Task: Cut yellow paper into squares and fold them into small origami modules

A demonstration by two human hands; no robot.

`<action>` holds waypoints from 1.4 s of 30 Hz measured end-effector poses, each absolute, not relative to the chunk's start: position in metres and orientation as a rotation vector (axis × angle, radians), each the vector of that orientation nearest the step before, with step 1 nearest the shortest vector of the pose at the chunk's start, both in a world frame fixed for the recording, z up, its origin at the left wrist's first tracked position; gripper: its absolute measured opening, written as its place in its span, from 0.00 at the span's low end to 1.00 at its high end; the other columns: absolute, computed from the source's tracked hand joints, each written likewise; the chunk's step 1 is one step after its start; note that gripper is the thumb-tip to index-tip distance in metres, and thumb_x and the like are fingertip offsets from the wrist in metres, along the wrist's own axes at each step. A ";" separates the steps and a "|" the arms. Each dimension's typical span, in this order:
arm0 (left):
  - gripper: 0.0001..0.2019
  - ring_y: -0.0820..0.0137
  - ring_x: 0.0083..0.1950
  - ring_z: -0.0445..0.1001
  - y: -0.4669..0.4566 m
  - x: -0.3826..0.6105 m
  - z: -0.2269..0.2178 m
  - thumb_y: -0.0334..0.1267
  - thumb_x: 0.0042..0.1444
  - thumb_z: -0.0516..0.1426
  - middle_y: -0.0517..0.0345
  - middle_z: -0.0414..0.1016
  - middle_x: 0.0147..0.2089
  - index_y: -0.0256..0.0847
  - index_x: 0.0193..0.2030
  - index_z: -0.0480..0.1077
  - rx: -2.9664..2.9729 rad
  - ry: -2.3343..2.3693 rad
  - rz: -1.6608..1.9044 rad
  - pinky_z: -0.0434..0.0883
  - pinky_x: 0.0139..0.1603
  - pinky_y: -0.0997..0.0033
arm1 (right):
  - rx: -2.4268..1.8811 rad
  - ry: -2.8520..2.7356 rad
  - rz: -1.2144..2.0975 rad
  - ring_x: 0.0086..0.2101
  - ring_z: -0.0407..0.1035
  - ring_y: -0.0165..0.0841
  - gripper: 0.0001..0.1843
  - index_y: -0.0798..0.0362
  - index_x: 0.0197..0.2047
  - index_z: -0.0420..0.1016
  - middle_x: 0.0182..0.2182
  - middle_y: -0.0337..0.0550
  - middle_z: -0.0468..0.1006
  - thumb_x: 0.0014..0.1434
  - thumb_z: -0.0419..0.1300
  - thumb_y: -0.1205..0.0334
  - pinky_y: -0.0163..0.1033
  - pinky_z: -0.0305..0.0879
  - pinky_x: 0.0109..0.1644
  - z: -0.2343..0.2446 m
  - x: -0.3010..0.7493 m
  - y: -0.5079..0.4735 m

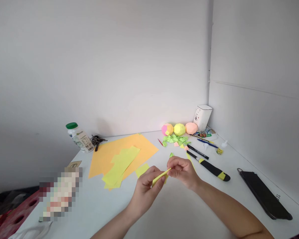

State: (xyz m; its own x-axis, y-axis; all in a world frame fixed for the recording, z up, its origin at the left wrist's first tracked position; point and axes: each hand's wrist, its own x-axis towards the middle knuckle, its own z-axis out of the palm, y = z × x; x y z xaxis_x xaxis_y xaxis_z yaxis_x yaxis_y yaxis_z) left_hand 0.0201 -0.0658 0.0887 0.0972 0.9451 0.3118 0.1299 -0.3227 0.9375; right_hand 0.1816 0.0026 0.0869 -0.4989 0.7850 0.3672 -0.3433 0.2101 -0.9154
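A small folded piece of yellow paper [159, 178] is held between my two hands above the near part of the table. My left hand [149, 182] pinches its lower left end between thumb and fingers. At the upper right end, the fingertips of my right hand [181, 171] are closed on the same paper. Just behind the hands lie a yellow-green paper square [142, 170] and a small green folded piece [171, 154]. Farther back is a heap of green folded paper pieces [175, 139].
Yellow strips [122, 166] lie on orange sheets [97, 162] at left, near a green-capped bottle [81, 137]. Three paper balls [179, 129] line the wall. A utility knife [213, 169], black marker [198, 152] and black phone-like slab [265, 194] are at right.
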 end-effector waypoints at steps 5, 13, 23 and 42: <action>0.10 0.73 0.29 0.62 -0.067 0.021 0.090 0.41 0.59 0.55 0.59 0.61 0.27 0.44 0.37 0.77 1.590 1.085 1.323 0.62 0.30 0.73 | -0.414 -1.489 1.522 0.28 0.63 0.28 0.06 0.53 0.28 0.74 0.27 0.38 0.69 0.49 0.68 0.65 0.34 0.59 0.28 0.085 0.183 0.003; 0.09 0.73 0.29 0.60 -0.066 0.020 0.089 0.41 0.59 0.54 0.60 0.61 0.27 0.45 0.37 0.77 1.582 1.086 1.306 0.60 0.30 0.74 | -0.408 -1.465 1.550 0.27 0.63 0.28 0.07 0.53 0.27 0.74 0.26 0.38 0.69 0.48 0.68 0.66 0.34 0.58 0.27 0.085 0.182 0.003; 0.11 0.73 0.28 0.60 -0.067 0.020 0.093 0.44 0.59 0.54 0.59 0.61 0.27 0.43 0.35 0.77 1.573 1.080 1.306 0.60 0.28 0.74 | -0.417 -1.509 1.527 0.25 0.61 0.27 0.06 0.53 0.27 0.74 0.27 0.38 0.69 0.51 0.67 0.63 0.35 0.58 0.28 0.084 0.183 0.004; 0.11 0.72 0.31 0.67 -0.061 0.015 0.091 0.46 0.54 0.58 0.58 0.69 0.28 0.41 0.34 0.75 1.467 1.146 1.247 0.66 0.31 0.73 | -0.497 -1.820 1.138 0.27 0.66 0.28 0.06 0.53 0.33 0.76 0.30 0.42 0.72 0.58 0.60 0.60 0.33 0.65 0.28 0.098 0.181 -0.006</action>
State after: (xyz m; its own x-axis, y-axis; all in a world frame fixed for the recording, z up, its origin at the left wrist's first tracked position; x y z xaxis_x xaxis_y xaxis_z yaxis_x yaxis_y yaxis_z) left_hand 0.0146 -0.0606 0.0911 0.0740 0.9791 0.1896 0.1069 -0.1968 0.9746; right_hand 0.1811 -0.0062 0.0979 -0.5103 0.7132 0.4806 -0.1196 0.4945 -0.8609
